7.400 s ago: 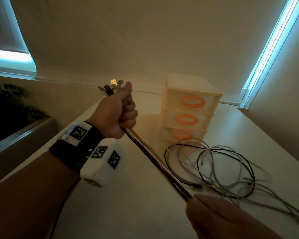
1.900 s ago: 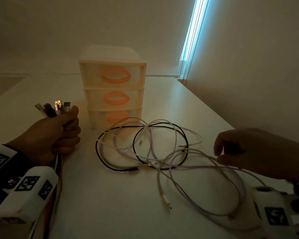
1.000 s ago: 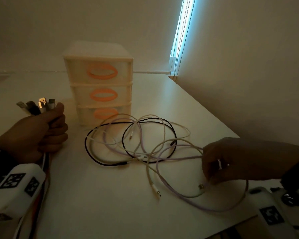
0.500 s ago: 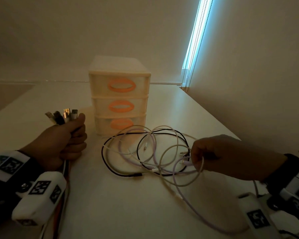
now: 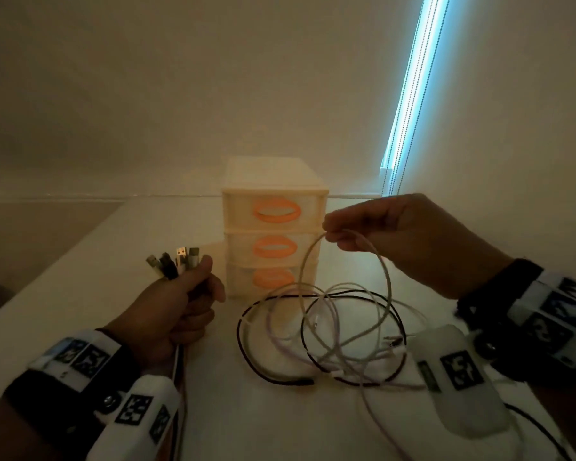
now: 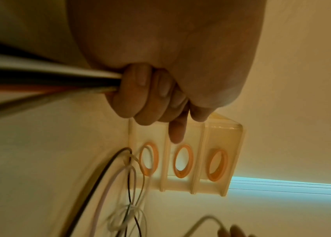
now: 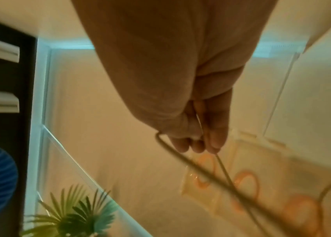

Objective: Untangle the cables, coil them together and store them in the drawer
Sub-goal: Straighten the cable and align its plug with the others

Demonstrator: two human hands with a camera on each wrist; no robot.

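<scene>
Left hand (image 5: 177,314): fist round plugs (image 5: 175,264). Right hand (image 5: 389,237): pinches pale cable (image 5: 384,277). Risk: lifted loop snags black cable (image 5: 273,377), tightening tangle.

Cables (image 5: 316,337) on table (image 5: 80,294) before drawer unit (image 5: 275,207) (touching).

Black wristbands (image 5: 30,390) carry white camera pods (image 5: 137,417) with square markers.
</scene>
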